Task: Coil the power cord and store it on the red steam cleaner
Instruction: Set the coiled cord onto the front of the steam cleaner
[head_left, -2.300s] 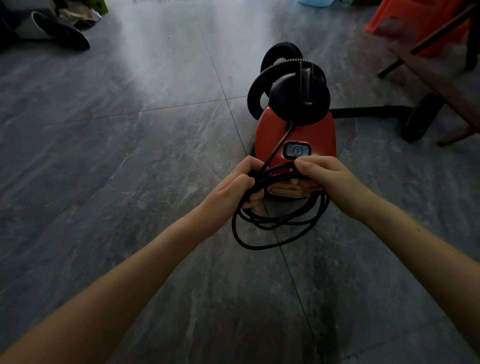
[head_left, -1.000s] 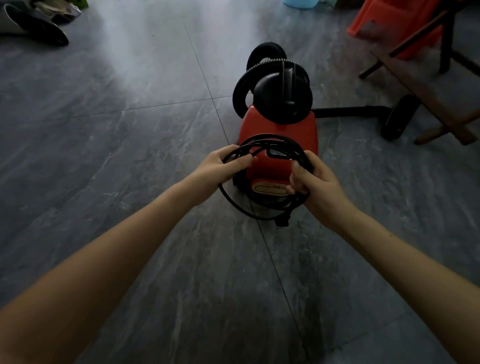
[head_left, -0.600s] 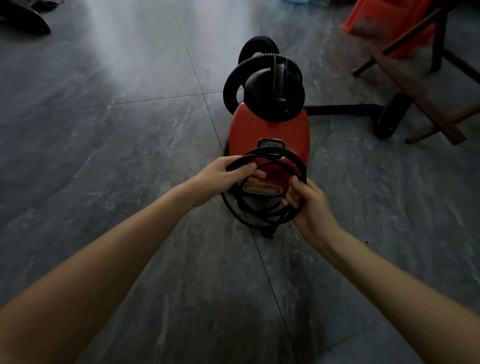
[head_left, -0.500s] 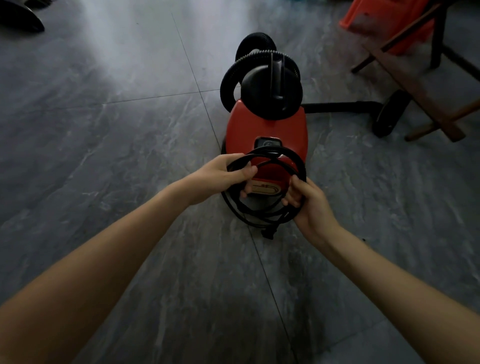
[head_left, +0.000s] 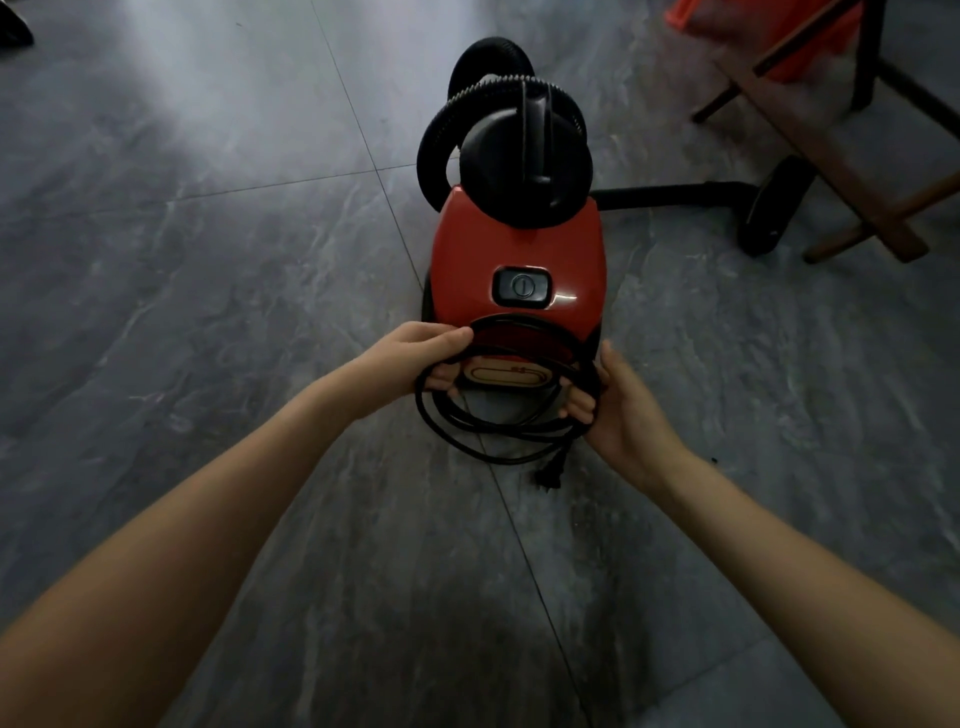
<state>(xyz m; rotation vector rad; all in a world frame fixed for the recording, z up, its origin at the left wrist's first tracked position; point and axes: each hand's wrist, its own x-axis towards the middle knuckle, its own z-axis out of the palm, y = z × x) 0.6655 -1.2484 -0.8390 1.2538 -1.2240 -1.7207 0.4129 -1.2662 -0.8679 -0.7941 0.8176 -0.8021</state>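
Coil (head_left: 506, 395) now lower, apparently against cleaner's (head_left: 519, 249) rear; hands (head_left: 410, 358) holding.

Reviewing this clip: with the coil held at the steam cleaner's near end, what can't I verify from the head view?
- Any hook or cord-wrap on the steam cleaner: its near face sits behind the power cord coil and both hands.
- Where the cord enters the body: hidden there too.
- Right hand fingers: mostly behind the coil.
- Left hand fingertips: tucked inside the coil.
- Wooden frame: cut by the right edge.
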